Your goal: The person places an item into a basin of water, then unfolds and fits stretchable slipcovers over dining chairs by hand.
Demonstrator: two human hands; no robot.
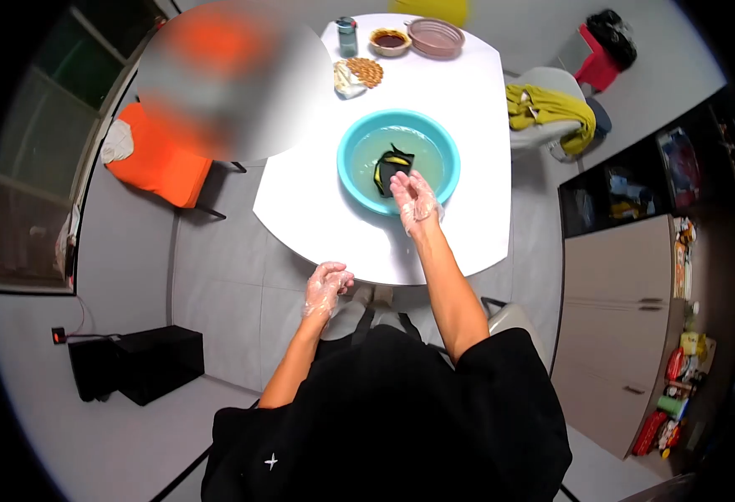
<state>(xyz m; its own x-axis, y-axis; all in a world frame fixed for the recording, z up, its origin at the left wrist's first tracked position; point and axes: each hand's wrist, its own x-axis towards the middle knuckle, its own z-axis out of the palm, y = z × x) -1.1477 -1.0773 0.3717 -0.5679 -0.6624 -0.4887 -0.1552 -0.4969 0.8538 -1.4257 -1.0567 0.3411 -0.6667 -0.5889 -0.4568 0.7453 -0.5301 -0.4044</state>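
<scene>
A turquoise basin (346,178) of cloudy water stands on the white table. In the water lies a black piece with yellow parts (392,172); it looks like cloth, but its exact kind is unclear. My right hand (417,202), in a clear plastic glove, is over the basin's near rim with fingers extended, close to the black piece and holding nothing. By the table's near edge, my left hand (327,287), also in a clear glove, has loosely bent fingers with nothing visible in them.
On the white table (476,167), a bottle (347,38), a bowl of dark liquid (390,42), a pinkish basin (436,38) and a woven mat (366,72) with white cloth (348,82) stand farther back. Chairs flank it, one orange (158,163). A blurred round shape covers the upper left.
</scene>
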